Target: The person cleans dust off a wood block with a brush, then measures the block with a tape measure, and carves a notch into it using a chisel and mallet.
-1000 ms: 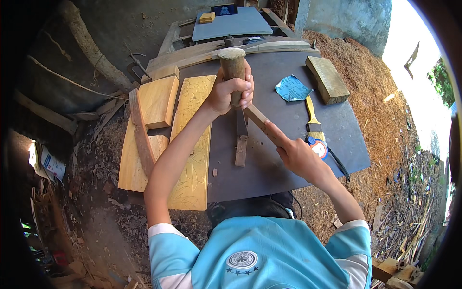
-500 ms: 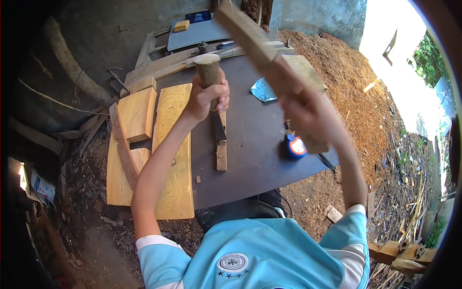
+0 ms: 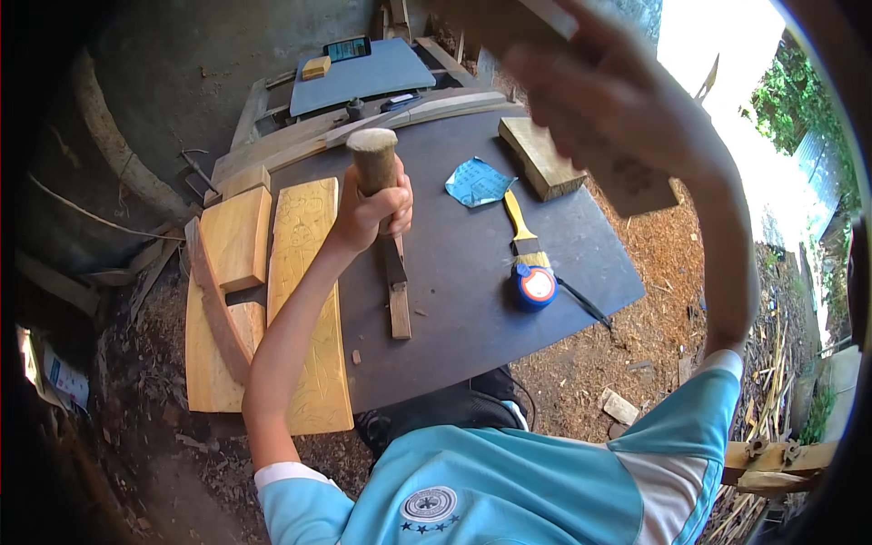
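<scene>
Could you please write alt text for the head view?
The left hand grips a wooden mallet above a dark table, while the right hand lifts a wooden piece near the camera. A paintbrush lies on the table.

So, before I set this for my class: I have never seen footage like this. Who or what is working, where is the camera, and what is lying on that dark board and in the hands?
No machine here: a person works with two bare hands. The one picture comes from a wide camera worn on the person's head, looking down, so straight edges bend near the rim.

The left hand grips a round wooden mallet by its handle, upright over a narrow wooden strip on the dark tabletop. The right hand is raised close to the camera and blurred; it holds a flat piece of wood.

On the tabletop lie a yellow-handled paintbrush, a round blue tape measure, a blue scrap of sheet and a wood block. To the left lies a carved pale plank beside other boards.
</scene>
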`<state>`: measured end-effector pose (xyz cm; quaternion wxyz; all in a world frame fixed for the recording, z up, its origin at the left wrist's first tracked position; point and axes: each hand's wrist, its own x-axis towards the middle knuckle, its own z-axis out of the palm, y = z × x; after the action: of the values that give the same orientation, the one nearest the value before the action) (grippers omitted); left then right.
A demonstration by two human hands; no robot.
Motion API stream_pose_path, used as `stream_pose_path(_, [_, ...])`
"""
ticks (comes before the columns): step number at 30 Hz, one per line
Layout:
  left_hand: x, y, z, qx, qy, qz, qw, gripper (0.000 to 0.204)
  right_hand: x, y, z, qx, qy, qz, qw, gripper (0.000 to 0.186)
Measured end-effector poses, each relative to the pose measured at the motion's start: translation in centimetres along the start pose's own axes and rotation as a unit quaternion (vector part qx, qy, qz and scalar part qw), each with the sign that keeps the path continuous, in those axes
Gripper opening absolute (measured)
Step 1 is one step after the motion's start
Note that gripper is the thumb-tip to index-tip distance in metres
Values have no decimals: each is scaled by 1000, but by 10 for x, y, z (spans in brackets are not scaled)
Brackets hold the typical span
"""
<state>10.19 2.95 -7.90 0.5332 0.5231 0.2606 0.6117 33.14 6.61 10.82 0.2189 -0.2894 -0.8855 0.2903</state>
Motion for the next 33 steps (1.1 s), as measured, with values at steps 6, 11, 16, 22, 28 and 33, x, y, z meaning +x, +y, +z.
stream_pose_path(6, [7,-2,8,16,-22,7,1000,11,13,44,5,86,126,-223,963,17])
stream_pose_path(11, [-2,-3,7,31,-8,-3,999,11,-8,-1,19,18,-113,16,993,56])
stream_pose_path(16, [-1,-2,11,24,-14,7,1000,12,10,39,-40,101,128,-96,982,28])
stream_pose_path(22, [3,-6,7,57,-18,-5,998,10,-9,4,49,-60,-117,-50,990,59])
stream_pose_path(28, [0,-4,12,62,-35,22,997,8,4,19,-24,-259,-59,-301,916,54])
stream_pose_path(33, [-2,-5,14,59,-34,14,998,8,-3,28,41,-183,-25,-219,958,51])
